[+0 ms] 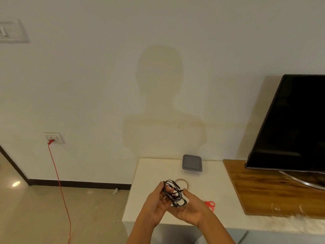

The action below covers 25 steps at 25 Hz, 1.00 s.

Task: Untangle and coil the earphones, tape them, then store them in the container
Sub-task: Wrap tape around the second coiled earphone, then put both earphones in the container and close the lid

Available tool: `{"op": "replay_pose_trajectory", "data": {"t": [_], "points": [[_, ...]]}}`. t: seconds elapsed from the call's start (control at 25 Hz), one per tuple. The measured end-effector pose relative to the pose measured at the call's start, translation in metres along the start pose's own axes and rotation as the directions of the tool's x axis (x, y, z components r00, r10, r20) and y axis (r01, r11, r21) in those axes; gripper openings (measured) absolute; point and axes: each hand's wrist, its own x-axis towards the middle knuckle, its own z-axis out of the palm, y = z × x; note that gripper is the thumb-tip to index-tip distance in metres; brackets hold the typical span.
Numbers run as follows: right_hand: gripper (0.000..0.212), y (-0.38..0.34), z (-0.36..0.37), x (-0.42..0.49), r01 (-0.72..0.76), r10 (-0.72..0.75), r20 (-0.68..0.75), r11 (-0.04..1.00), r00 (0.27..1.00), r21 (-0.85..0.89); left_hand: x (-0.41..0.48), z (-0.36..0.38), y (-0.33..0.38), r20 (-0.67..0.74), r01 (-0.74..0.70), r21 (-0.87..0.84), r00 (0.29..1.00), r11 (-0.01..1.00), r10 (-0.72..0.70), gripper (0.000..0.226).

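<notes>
Head view: earphones (173, 193), a black tangled clump, held over the tabletop (149, 173) between both hands. Left hand (159, 199) has a pinching grip on the upper-left loops. Right hand (190, 208) cups beneath, thumb clamping the right end. Clump runs upper-left to lower-right. Tape ring (184, 181) just behind, container (192, 163) farther back. Buds and plug lost in the tangle. Scissors (210, 205) half hidden behind the right hand.

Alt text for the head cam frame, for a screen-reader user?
A person's left hand and right hand hold a tangled bundle of black earphones above a white table. On the table lie a tape roll, red-handled scissors and a closed grey container; a dark TV stands to the right.
</notes>
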Motion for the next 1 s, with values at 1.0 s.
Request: {"op": "replay_pose_trajectory", "data": {"t": [1.0], "points": [[0.017, -0.032, -0.054, 0.258, 0.053, -0.523, -0.022, 0.127, 0.852, -0.99, 0.232, -0.13, -0.02, -0.25, 0.112, 0.898, 0.926, 0.426, 0.284, 0.022]]}}
